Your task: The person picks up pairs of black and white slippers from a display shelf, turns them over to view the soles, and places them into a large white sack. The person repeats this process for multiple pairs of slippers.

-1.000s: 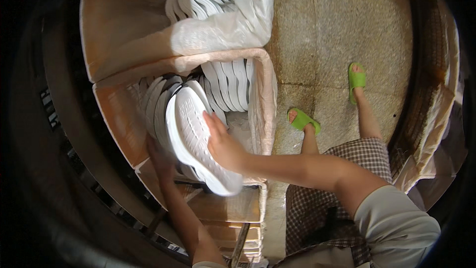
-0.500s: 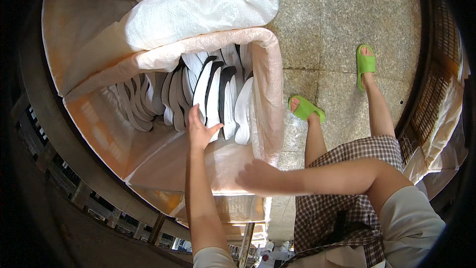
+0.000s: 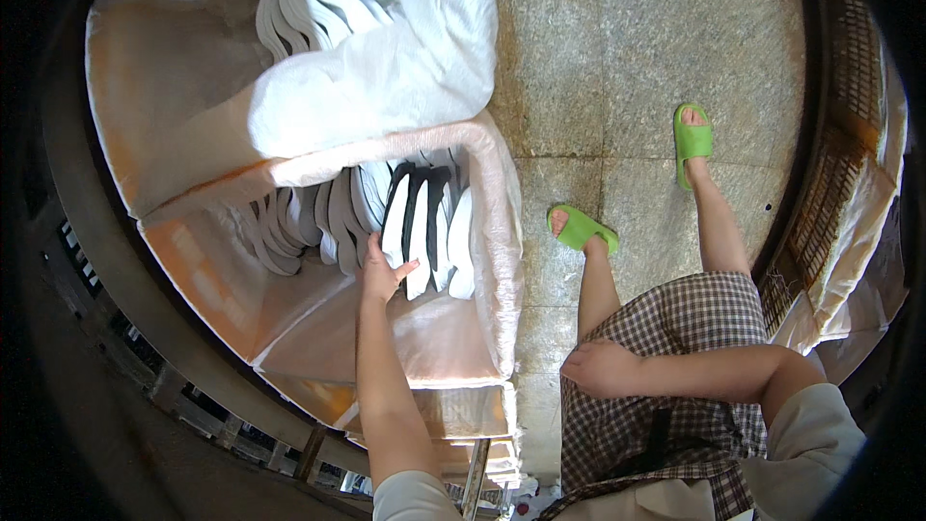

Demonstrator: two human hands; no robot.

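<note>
White shoe soles, several with black edges [image 3: 418,243], stand side by side in a lined woven sack [image 3: 494,260]. My left hand [image 3: 386,275] reaches in at their near ends. Its thumb is stretched to the right, and its fingers point up along the left side of the black-edged soles, touching them. Duller grey-white soles [image 3: 333,222] stand in a row to the left of that hand. My right hand [image 3: 603,367] is outside the sack, over the checked apron, with its fingers curled in and nothing visible in them.
Beyond it, a second sack [image 3: 376,96] with a white folded rim holds more pale soles [image 3: 328,0]. A dark curved frame [image 3: 183,347] runs along the left. On the stone floor [image 3: 559,125] are feet in green slippers [image 3: 584,229]. Brown grating [image 3: 820,193] lines the right.
My right hand has moved right, from the sack's near edge to over the apron. My left hand stays at the soles. The view has shifted, so the sacks appear lower.
</note>
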